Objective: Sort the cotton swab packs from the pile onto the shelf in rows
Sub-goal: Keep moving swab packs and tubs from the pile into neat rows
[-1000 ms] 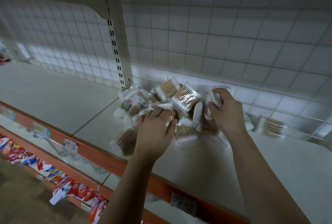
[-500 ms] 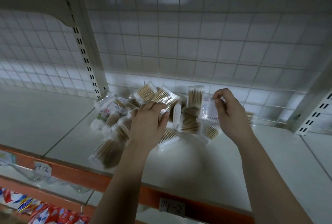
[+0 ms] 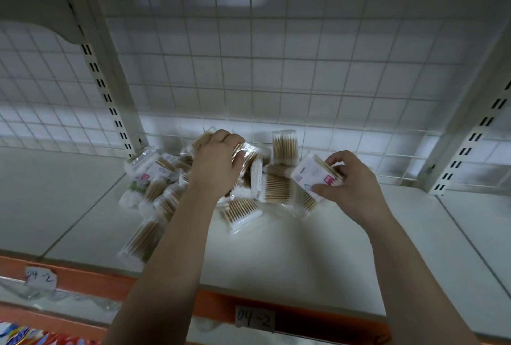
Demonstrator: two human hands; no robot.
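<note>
Two grips: R grip (image 3: 351, 187) pinches pack (image 3: 311, 172) beside pile (image 3: 275, 187); L grip (image 3: 218, 162) prob. clutches 2nd pack (image 3: 250, 151) atop it

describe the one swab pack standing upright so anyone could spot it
Find the wire grid at the back of the white shelf. Behind the pile, close to that grid, stands the upright pack. It alone stands on end with swabs vertical; its neighbours lie tumbled.
</note>
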